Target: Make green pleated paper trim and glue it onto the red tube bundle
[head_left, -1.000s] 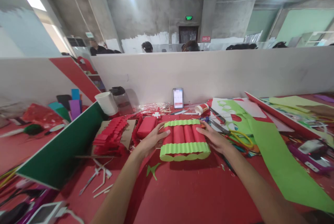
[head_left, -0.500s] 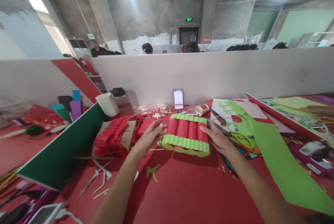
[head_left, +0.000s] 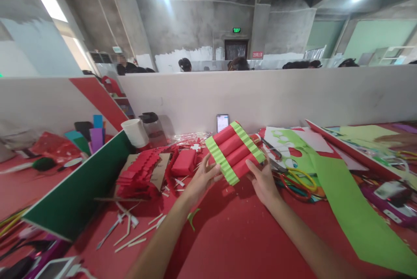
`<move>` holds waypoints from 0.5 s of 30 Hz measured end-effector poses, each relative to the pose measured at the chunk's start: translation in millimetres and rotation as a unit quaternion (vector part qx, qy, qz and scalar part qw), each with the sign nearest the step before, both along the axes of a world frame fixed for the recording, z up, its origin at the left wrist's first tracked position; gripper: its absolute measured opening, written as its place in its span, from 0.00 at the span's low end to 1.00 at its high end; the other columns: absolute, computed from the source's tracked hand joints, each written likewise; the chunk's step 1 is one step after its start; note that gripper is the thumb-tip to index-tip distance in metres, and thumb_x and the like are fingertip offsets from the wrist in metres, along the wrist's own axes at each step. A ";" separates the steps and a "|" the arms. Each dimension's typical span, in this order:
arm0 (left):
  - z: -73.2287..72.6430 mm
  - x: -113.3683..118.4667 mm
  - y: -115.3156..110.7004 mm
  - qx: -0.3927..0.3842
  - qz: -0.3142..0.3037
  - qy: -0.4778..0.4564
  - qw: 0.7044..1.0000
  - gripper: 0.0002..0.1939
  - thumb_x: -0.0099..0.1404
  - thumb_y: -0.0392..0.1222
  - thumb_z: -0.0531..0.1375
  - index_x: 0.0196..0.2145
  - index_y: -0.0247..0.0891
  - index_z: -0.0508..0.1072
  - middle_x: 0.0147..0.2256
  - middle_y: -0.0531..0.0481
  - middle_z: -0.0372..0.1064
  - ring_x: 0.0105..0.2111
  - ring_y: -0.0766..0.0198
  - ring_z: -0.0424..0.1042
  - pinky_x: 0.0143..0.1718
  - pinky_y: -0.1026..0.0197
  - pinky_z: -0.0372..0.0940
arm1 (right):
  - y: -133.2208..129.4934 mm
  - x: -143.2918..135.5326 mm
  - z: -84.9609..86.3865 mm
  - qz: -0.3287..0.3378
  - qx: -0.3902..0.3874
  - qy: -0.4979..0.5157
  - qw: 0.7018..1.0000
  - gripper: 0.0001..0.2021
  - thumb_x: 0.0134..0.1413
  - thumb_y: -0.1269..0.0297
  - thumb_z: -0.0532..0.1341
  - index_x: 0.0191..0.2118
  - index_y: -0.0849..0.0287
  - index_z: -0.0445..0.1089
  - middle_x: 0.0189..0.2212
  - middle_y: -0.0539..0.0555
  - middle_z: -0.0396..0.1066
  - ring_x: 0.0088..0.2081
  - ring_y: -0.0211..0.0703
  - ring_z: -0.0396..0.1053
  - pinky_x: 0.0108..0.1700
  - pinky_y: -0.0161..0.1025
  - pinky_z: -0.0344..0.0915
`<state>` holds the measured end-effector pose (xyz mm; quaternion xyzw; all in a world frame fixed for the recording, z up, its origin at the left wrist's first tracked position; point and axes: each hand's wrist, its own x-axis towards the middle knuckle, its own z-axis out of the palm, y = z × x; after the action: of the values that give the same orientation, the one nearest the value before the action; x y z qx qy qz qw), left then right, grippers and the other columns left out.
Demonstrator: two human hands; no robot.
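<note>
Between my two hands, a bundle of red paper tubes (head_left: 232, 148) with pleated light-green bands at both ends is held tilted above the red table (head_left: 241, 235). My left hand (head_left: 206, 177) grips its lower left corner, at the green band. On the lower right side, my right hand (head_left: 261, 179) has its thumb on a red tube, and its fingers are partly hidden behind. Just left of the bundle lies a red wrapped block (head_left: 184, 162). A curled green paper scrap (head_left: 193, 219) rests on the table below my left hand.
Pleated red paper strips (head_left: 138, 172) lie on cardboard at left, by a green board (head_left: 81, 188). Thin wooden sticks (head_left: 137, 237) are scattered in front. Scissors (head_left: 301, 179) and green paper sheets (head_left: 345, 205) lie at right. A phone (head_left: 223, 121) leans against the white partition (head_left: 260, 92).
The bundle has been turned from lying level to a diagonal tilt, with its tubes now slanting and raised a little. My left hand has moved lower and closed on its corner.
</note>
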<state>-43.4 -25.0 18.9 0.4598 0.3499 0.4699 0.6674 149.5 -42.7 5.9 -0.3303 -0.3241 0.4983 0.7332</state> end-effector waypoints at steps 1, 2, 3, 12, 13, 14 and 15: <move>0.7 3.7 -1.9 0.000 0.010 0.000 1.000 0.42 0.58 0.46 0.66 0.64 0.50 0.49 0.57 0.43 0.63 0.50 0.57 0.71 0.53 0.55 0.65 | -1.5 -2.4 0.0 0.007 -0.001 0.002 1.000 0.49 0.41 0.63 0.71 0.64 0.34 0.43 0.54 0.50 0.67 0.49 0.49 0.70 0.44 0.47 0.73; 1.8 6.1 -3.1 0.005 0.015 0.002 1.000 0.41 0.57 0.46 0.66 0.63 0.49 0.51 0.55 0.43 0.65 0.49 0.57 0.71 0.51 0.56 0.66 | -2.9 -4.2 -0.1 0.015 -0.001 0.001 1.000 0.49 0.41 0.63 0.71 0.64 0.34 0.43 0.54 0.50 0.67 0.50 0.49 0.70 0.45 0.47 0.73; 3.1 7.0 -3.5 0.014 0.018 0.007 1.000 0.40 0.57 0.46 0.66 0.62 0.48 0.52 0.54 0.44 0.66 0.48 0.58 0.72 0.50 0.57 0.66 | -4.1 -5.2 -0.1 0.025 -0.002 -0.002 1.000 0.49 0.40 0.63 0.71 0.64 0.35 0.44 0.54 0.50 0.68 0.50 0.49 0.70 0.45 0.47 0.73; 10.6 -22.9 9.6 0.054 -0.012 0.088 0.995 0.39 0.55 0.50 0.66 0.60 0.43 0.57 0.45 0.42 0.72 0.37 0.59 0.74 0.34 0.62 0.67 | -2.1 8.4 -2.1 0.096 -0.025 -0.039 0.994 0.41 0.45 0.58 0.69 0.63 0.40 0.50 0.47 0.50 0.72 0.47 0.48 0.71 0.46 0.47 0.71; 11.3 -25.8 10.2 0.056 -0.018 0.101 0.993 0.39 0.54 0.49 0.66 0.61 0.43 0.56 0.46 0.42 0.71 0.39 0.58 0.74 0.36 0.61 0.67 | -0.1 11.1 -2.2 0.089 -0.021 -0.048 0.995 0.39 0.45 0.58 0.69 0.62 0.43 0.52 0.47 0.51 0.72 0.47 0.48 0.71 0.47 0.46 0.70; 12.2 -28.1 10.3 0.059 -0.025 0.113 0.992 0.39 0.54 0.49 0.66 0.61 0.43 0.56 0.47 0.42 0.71 0.41 0.57 0.74 0.38 0.60 0.67 | 1.7 13.8 -2.4 0.081 -0.016 -0.060 0.995 0.38 0.45 0.58 0.69 0.61 0.46 0.54 0.45 0.52 0.73 0.47 0.48 0.71 0.48 0.46 0.69; 13.3 -29.7 10.1 0.064 -0.032 0.123 0.990 0.39 0.55 0.48 0.66 0.61 0.43 0.56 0.49 0.41 0.70 0.42 0.56 0.73 0.39 0.59 0.67 | 3.3 16.1 -2.5 0.074 -0.015 -0.072 0.995 0.37 0.45 0.59 0.70 0.61 0.48 0.56 0.43 0.52 0.74 0.46 0.48 0.72 0.49 0.45 0.68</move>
<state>-73.1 -15.0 32.2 0.5668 0.3831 0.4095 0.6035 165.7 -39.5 3.4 -0.3516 -0.3922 0.5305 0.6642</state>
